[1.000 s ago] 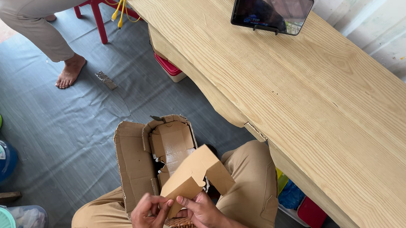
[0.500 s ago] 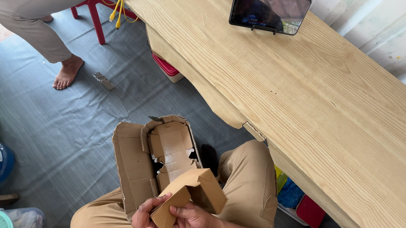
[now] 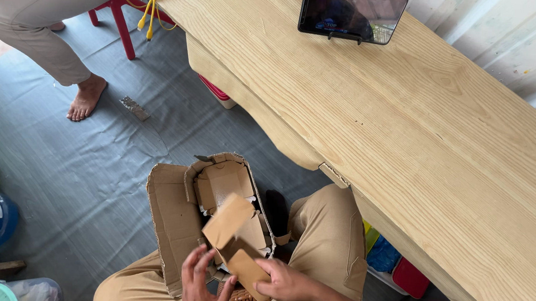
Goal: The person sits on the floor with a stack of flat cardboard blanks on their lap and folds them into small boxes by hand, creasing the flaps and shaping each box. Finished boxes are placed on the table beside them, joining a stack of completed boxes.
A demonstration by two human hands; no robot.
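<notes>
Wooden bench (image 3: 409,136) to the right carries a phone (image 3: 352,12); open carton (image 3: 202,218) between the knees; right hand (image 3: 286,282) grips small cardboard box (image 3: 235,240) over the lap; left hand (image 3: 200,285) spread beside it; box flap now raised since earlier frame.

Bright, even daylight, no hard glare. Wooden tabletop (image 3: 411,117) is evenly lit w/ crisp grain; soft shadow sits under its edge, darkening the floor mat (image 3: 87,174) near the knees. Phone screen (image 3: 352,10) shows faint reflections. Small cardboard box (image 3: 235,237) and left hand (image 3: 200,288) are slightly motion-blurred; right hand (image 3: 286,282) sharper. Mild wide-angle stretch at the corners.
</notes>
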